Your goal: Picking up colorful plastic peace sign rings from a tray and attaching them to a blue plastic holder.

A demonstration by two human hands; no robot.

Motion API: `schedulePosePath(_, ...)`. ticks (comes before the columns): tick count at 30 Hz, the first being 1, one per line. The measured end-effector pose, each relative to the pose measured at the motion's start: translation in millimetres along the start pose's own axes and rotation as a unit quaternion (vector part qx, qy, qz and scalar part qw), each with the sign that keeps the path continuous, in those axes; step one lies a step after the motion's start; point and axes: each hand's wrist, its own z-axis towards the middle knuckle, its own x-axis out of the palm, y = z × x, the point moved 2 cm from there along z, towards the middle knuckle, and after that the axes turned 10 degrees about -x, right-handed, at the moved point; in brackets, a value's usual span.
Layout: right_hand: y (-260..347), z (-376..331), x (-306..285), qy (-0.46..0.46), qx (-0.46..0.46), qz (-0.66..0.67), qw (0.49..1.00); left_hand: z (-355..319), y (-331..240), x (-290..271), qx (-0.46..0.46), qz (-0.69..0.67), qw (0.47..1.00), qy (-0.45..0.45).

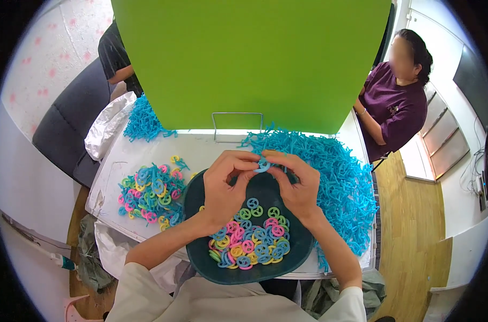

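Above the dark green basin (303,252), my hands meet fingertip to fingertip. My left hand (229,180) pinches a small light-blue plastic wheel (262,166) between thumb and fingers. At its other side my right hand (298,185) is closed too, with a bit of blue plastic stem (285,169) showing between its fingers; most of that piece is hidden. Loose plastic wheels (247,246) in pink, yellow, green and blue lie in the basin. To the right spreads a large heap of blue branched stems (343,182).
A mixed pile of coloured wheels and blue stems (150,196) lies left on the white table (115,177). Another blue heap (142,121) sits at the far left. A green panel (249,64) rises behind a wire stand (238,140). Two people (397,102) sit beyond, one each side.
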Motion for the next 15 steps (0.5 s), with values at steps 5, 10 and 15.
schedulePosePath(5,1.0,0.1,1.0,0.007,-0.028,-0.022,0.999,-0.3,-3.6,-3.1,0.039,0.074,0.996,-0.006)
schedulePosePath(10,3.6,-7.5,-1.1,0.068,0.106,0.084,0.989,8.9,-3.7,-10.1,-0.161,-0.053,0.985,0.036)
schedulePosePath(15,-1.2,-0.7,0.7,0.039,0.161,0.294,0.941,15.9,13.3,-22.9,-0.356,-0.234,0.896,0.121)
